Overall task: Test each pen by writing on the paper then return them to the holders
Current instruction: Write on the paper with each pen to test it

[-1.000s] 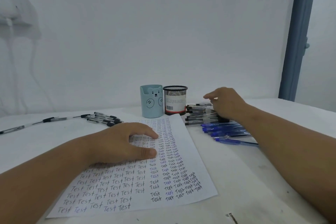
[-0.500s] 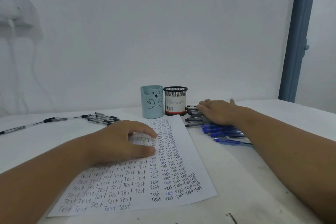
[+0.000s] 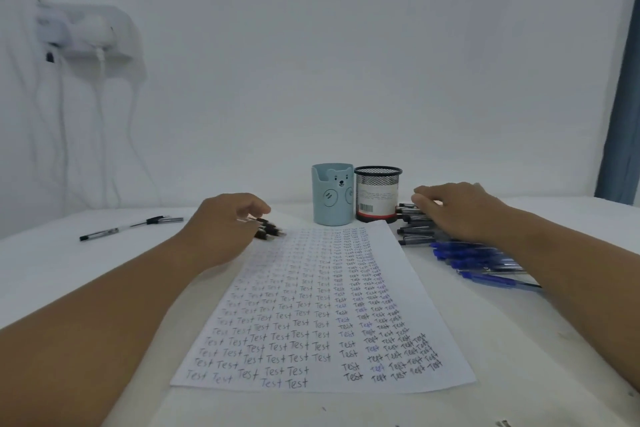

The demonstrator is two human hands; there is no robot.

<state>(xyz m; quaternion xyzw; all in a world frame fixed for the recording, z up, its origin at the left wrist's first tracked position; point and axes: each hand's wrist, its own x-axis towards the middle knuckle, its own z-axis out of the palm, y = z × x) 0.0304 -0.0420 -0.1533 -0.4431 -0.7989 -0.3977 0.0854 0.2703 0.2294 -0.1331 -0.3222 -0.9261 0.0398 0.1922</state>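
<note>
Black pens (image 3: 268, 229) lie under the left hand's (image 3: 221, 225) curled fingers; the right hand (image 3: 457, 210) rests flat on others.

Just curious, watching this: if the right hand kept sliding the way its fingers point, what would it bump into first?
The right hand points left over the black pens. Going straight on, it would probably meet the black mesh holder first, though depth is hard to judge from this view.

light: soft, even, bright | shadows: faint | glare: none | blur: slight, hazy | edges: wide-angle bowing
</note>
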